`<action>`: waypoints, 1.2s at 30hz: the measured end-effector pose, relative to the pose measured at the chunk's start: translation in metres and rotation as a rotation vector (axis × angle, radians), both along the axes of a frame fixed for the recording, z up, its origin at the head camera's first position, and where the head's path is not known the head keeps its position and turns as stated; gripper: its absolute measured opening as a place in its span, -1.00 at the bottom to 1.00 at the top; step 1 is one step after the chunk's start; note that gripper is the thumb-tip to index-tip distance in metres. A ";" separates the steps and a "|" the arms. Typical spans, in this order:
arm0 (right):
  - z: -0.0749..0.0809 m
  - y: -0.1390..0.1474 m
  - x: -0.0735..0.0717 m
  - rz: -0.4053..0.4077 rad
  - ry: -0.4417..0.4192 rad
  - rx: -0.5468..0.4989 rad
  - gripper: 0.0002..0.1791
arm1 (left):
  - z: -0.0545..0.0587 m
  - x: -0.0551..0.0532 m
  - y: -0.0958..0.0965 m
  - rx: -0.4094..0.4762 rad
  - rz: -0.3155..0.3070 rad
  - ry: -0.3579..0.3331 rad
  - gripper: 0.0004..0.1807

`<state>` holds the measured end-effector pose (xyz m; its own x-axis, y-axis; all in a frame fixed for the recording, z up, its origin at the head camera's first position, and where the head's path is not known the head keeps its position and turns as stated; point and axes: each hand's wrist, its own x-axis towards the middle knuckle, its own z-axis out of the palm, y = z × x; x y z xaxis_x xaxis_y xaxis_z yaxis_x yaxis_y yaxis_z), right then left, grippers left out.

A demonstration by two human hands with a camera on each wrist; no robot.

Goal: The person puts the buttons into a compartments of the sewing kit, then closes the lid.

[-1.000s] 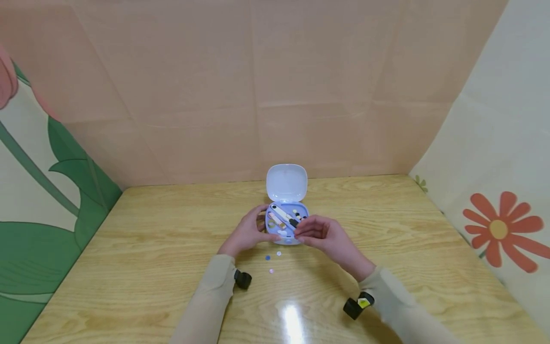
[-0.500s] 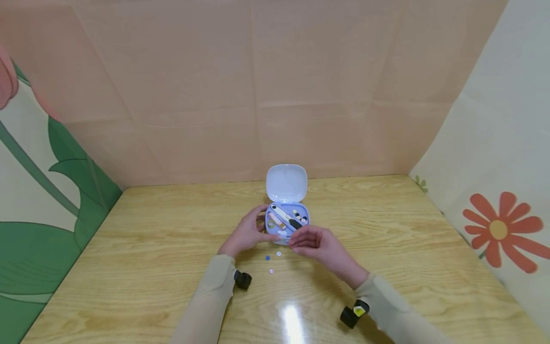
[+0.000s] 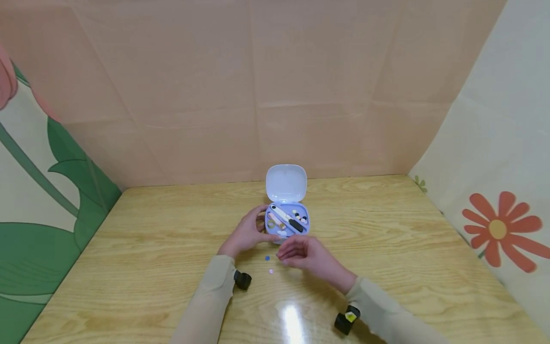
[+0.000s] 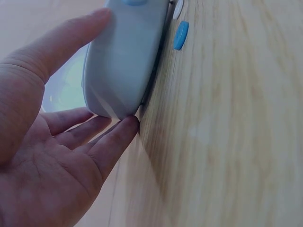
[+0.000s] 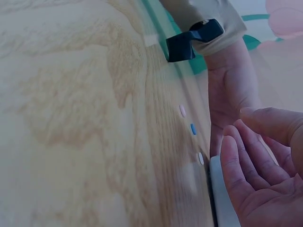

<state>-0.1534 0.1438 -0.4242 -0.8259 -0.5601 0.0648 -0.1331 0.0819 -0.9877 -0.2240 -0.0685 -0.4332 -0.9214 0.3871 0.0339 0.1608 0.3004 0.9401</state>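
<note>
A small light-blue sewing kit case [image 4: 125, 56] stands on the table with its lid [image 3: 286, 184] raised. My left hand [image 3: 247, 234] grips its near left corner, thumb on the front wall and fingers along the side. Inside lie a slim white tool with a black handle [image 3: 295, 225] and several small buttons [image 3: 299, 216]. My right hand [image 3: 311, 258], fingers loosely bent, hovers just in front of the case with nothing visible between thumb and fingertips. Near those fingertips lie a white button [image 5: 200, 158], a blue button [image 3: 267, 258] and a pink button [image 3: 270, 271]. The white one is hidden in the head view.
The wooden table [image 3: 172, 267] reaches back to a plain pinkish backdrop [image 3: 193, 95]. Printed flower cloths hang at both sides, a red flower [image 3: 498, 229] on the right one. Each wrist wears a black camera mount [image 3: 243, 280].
My right hand has drawn back from over the case's right side, moving left and nearer to me, and now covers the white button. The left hand and the case have stayed put.
</note>
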 end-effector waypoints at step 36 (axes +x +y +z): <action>-0.015 -0.015 0.001 0.045 0.013 0.058 -0.72 | 0.001 0.001 0.000 0.039 -0.023 0.011 -0.05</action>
<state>-0.1521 0.1287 -0.4387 -0.7989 -0.6000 0.0418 -0.1506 0.1322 -0.9797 -0.2229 -0.0683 -0.4325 -0.9117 0.4066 0.0593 0.1777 0.2601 0.9491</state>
